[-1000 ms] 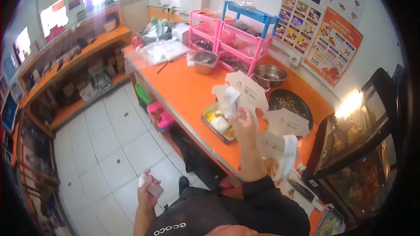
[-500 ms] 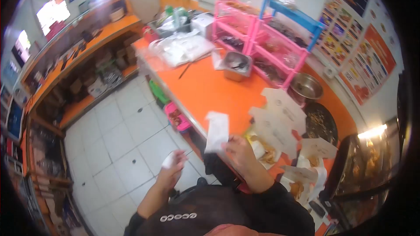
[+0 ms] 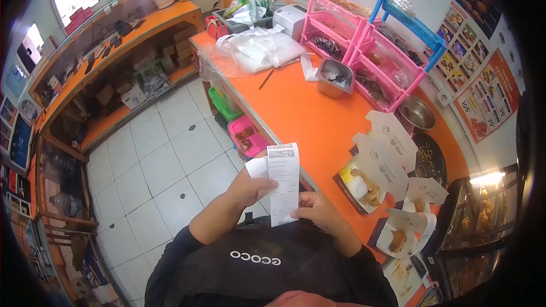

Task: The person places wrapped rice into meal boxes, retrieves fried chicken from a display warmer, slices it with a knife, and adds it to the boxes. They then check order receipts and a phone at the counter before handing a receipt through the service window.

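A long printed receipt (image 3: 284,185) is held up in front of my apron. My left hand (image 3: 248,187) is closed, its thumb pressing the receipt's left edge, with a second white slip of paper (image 3: 257,168) behind. Pinching the receipt's lower right edge is my right hand (image 3: 320,211). To the right of it, an open food box (image 3: 364,189) with rice and fried food sits on the orange counter (image 3: 273,109). Two smaller open boxes, one with a fried piece (image 3: 397,241), stand nearer to me.
Pink and blue tiered racks (image 3: 364,51) stand at the back beside a metal container (image 3: 335,77). White plastic bags (image 3: 259,50) lie at the counter's far end. A metal bowl (image 3: 417,112) and dark round tray (image 3: 430,158) are by the wall. A lit display case (image 3: 478,210) is at right.
My hands have come together; the left, earlier apart with a white slip, now also grips the receipt. The receipt has moved down and turned its printed side towards me. The view has shifted.
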